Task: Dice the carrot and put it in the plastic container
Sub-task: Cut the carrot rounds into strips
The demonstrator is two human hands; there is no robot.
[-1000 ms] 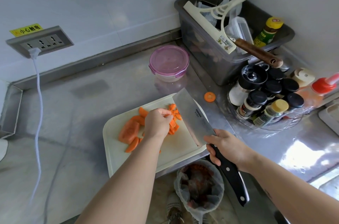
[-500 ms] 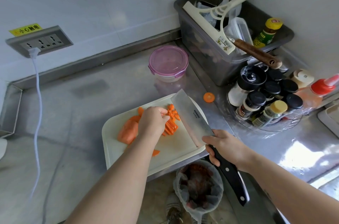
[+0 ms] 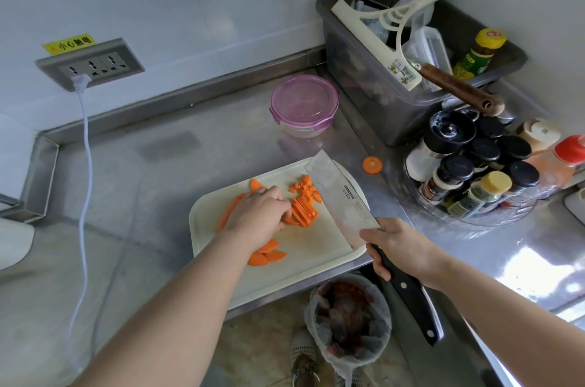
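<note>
On the white cutting board (image 3: 304,266) lie orange carrot strips (image 3: 304,212), a small heap of diced carrot (image 3: 304,188) and flat carrot slices (image 3: 267,253). My left hand (image 3: 258,217) presses down on the strips, its fingertips at their left ends. My right hand (image 3: 395,247) grips the black handle of a cleaver (image 3: 340,196), whose broad blade stands just right of the carrot. The plastic container (image 3: 304,104) with a pink lid sits closed behind the board.
One carrot round (image 3: 372,164) lies on the steel counter right of the board. A rack of spice jars (image 3: 468,171) and a grey bin (image 3: 395,95) with a squeegee crowd the right. A bagged waste bin (image 3: 348,320) stands below the counter edge. A wall socket (image 3: 91,65) has a cord hanging.
My left hand has slid left and down along the carrot, uncovering the strips and the diced heap. The cleaver has stayed beside them, shifting slightly.
</note>
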